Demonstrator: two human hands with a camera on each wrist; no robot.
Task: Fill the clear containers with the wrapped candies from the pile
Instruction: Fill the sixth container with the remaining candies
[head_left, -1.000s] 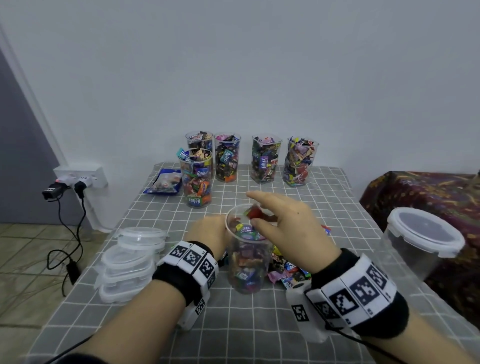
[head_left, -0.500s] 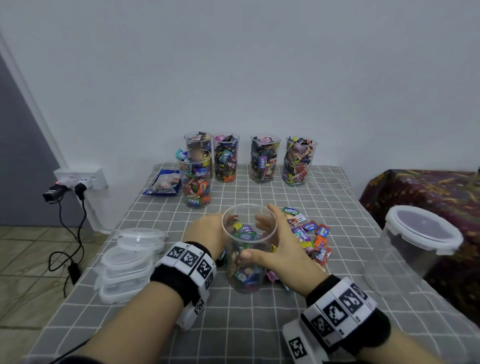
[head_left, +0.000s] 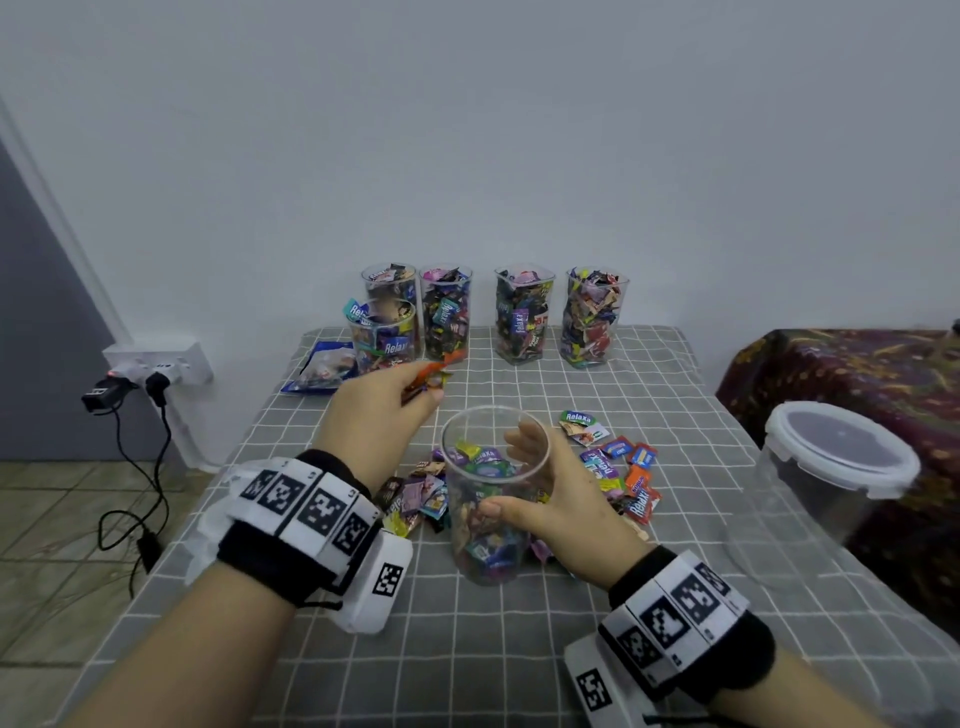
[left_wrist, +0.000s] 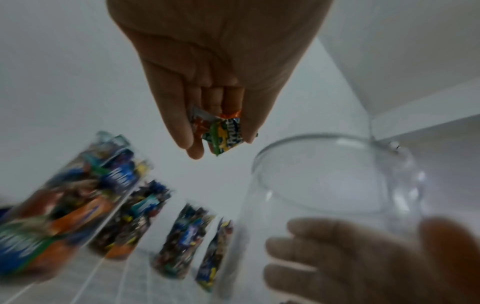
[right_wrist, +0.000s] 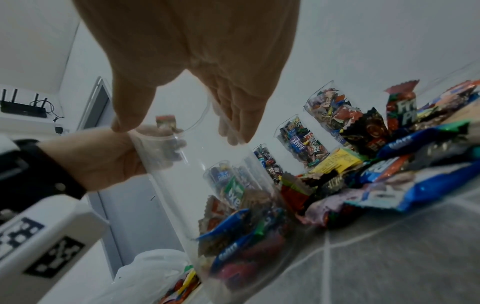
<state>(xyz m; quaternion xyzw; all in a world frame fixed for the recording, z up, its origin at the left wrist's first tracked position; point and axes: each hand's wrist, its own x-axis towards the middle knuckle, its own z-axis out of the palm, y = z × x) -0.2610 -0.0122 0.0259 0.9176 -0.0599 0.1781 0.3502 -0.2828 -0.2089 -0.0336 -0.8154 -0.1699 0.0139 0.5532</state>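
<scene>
Clear plastic container (head_left: 493, 493) stands upright on the grey checked tablecloth (head_left: 467, 649), roughly half full of wrapped candies. The right hand (head_left: 561, 499) grips it from the right side, thumb across the near wall and the other fingers curled around the far wall, showing through the plastic. The left hand (head_left: 379, 410) is raised just left of and behind the rim, fingers pressed together and pinching a couple of candies (left_wrist: 223, 129): orange wrapper plus a green and blue one, clearest in the left wrist view.

The loose pile (head_left: 618, 467) lies on the cloth right of the container, with more candies (head_left: 421, 493) touching its left side. Five filled containers (head_left: 522, 317) stand at the back by the wall, four in a row and one in front at the left end. A blue bag (head_left: 322, 369) lies beside that one. A big lidded tub (head_left: 831, 467) sits at the right edge of the table. A power strip (head_left: 156, 364) with plugs is on the wall to the left.
</scene>
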